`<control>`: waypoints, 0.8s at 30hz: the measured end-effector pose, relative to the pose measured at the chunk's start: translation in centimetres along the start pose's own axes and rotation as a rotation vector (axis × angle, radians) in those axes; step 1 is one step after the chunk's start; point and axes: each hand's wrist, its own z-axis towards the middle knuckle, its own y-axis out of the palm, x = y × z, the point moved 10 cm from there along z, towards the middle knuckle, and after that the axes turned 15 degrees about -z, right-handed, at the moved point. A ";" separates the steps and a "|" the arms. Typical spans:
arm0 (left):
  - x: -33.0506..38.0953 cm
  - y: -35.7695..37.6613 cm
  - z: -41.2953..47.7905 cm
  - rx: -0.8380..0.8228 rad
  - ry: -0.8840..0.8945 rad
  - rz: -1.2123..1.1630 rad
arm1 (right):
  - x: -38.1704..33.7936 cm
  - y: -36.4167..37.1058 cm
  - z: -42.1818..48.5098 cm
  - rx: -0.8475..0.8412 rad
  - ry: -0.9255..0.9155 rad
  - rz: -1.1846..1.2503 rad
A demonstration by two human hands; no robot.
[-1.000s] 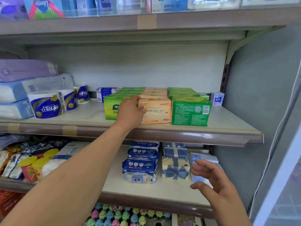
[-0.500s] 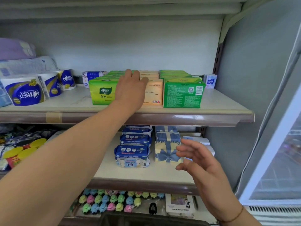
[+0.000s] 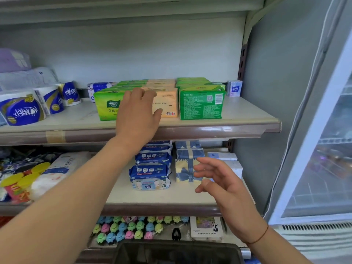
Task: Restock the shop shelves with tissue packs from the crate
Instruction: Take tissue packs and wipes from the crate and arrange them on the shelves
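Observation:
Rows of tissue packs stand on the middle shelf (image 3: 247, 119): a light-green pack (image 3: 106, 105) at the left, an orange pack (image 3: 167, 103) in the centre, a dark-green pack (image 3: 202, 103) at the right. My left hand (image 3: 139, 115) is spread in front of the light-green and orange packs, fingers relaxed and gripping nothing. My right hand (image 3: 222, 185) hovers with loose fingers before the lower shelf, near a cream pack with a blue bow (image 3: 183, 172). The dark crate's rim (image 3: 177, 248) shows at the bottom edge.
Toilet rolls (image 3: 21, 111) fill the middle shelf's left end. Blue wipes packs (image 3: 149, 176) and small white packs (image 3: 228, 161) lie on the lower shelf (image 3: 152, 204). Coloured clips (image 3: 123, 229) sit below. A glass fridge door (image 3: 323, 149) stands to the right.
My left hand has come off the top of the orange pack and drawn back towards me, fingers spread. The view has tilted down, showing the crate rim. My right hand stays hovering.

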 end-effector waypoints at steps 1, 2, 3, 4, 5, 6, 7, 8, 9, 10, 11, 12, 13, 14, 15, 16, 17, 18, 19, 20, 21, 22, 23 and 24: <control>0.4 -0.9 -1.9 0.017 -0.009 -0.089 | -0.2 -0.1 0.0 0.002 -0.007 0.000; 0.7 -1.6 -4.0 0.016 -0.025 -0.164 | -0.2 -0.1 -0.1 0.004 -0.006 0.001; 0.9 -1.9 -6.2 0.003 -0.041 -0.223 | -0.2 0.0 -0.2 0.002 -0.001 0.008; 1.1 -2.2 -8.3 -0.016 -0.049 -0.269 | -0.2 0.1 -0.3 0.001 0.007 0.021; 1.4 -2.2 -10.2 -0.039 -0.056 -0.302 | -0.2 0.2 -0.5 0.000 0.016 0.033; 1.6 -2.2 -12.0 -0.062 -0.061 -0.325 | -0.2 0.2 -0.8 0.002 0.021 0.034; 1.7 -2.1 -13.8 -0.086 -0.070 -0.344 | -0.1 0.3 -1.1 0.001 0.026 0.028; 1.6 -1.8 -15.4 -0.105 -0.085 -0.362 | 0.1 0.4 -1.6 -0.002 0.033 0.020; 1.5 -1.6 -16.9 -0.116 -0.106 -0.382 | 0.4 0.4 -2.0 -0.007 0.044 0.014; 1.3 -1.3 -18.3 -0.124 -0.134 -0.410 | 1.0 0.4 -2.5 -0.014 0.065 0.007; 1.2 -0.9 -19.7 -0.132 -0.161 -0.440 | 1.6 0.4 -3.1 -0.021 0.090 -0.004; 1.1 -0.4 -21.0 -0.143 -0.188 -0.470 | 2.3 0.4 -3.7 -0.028 0.117 -0.018; 1.0 0.1 -22.4 -0.150 -0.219 -0.498 | 3.0 0.4 -4.5 -0.031 0.146 -0.032; 0.9 0.6 -23.1 -0.150 -0.241 -0.522 | 3.6 0.2 -4.9 -0.024 0.166 -0.049; 0.8 1.1 -24.2 -0.154 -0.273 -0.547 | 4.3 0.3 -5.7 -0.026 0.191 -0.067; 0.6 1.5 -25.6 -0.160 -0.309 -0.568 | 5.1 0.7 -6.7 -0.036 0.219 -0.084; 0.5 1.8 -26.8 -0.167 -0.334 -0.580 | 5.8 1.0 -7.6 -0.046 0.240 -0.095; 0.5 2.1 -28.2 -0.173 -0.354 -0.590 | 6.6 1.5 -8.5 -0.061 0.261 -0.101; 0.5 2.4 -29.7 -0.178 -0.375 -0.609 | 7.6 1.9 -9.5 -0.079 0.284 -0.105; 0.5 2.8 -31.3 -0.187 -0.404 -0.637 | 8.6 2.3 -10.6 -0.094 0.310 -0.113; 0.5 3.2 -32.8 -0.202 -0.437 -0.673 | 9.6 2.5 -11.5 -0.103 0.338 -0.123; 0.4 3.6 -34.1 -0.221 -0.466 -0.700 | 10.6 2.7 -12.3 -0.113 0.362 -0.139; 0.2 4.2 -35.2 -0.245 -0.488 -0.712 | 11.6 2.8 -12.9 -0.129 0.385 -0.158; -0.1 5.0 -36.3 -0.269 -0.504 -0.713 | 12.7 2.9 -13.7 -0.151 0.409 -0.187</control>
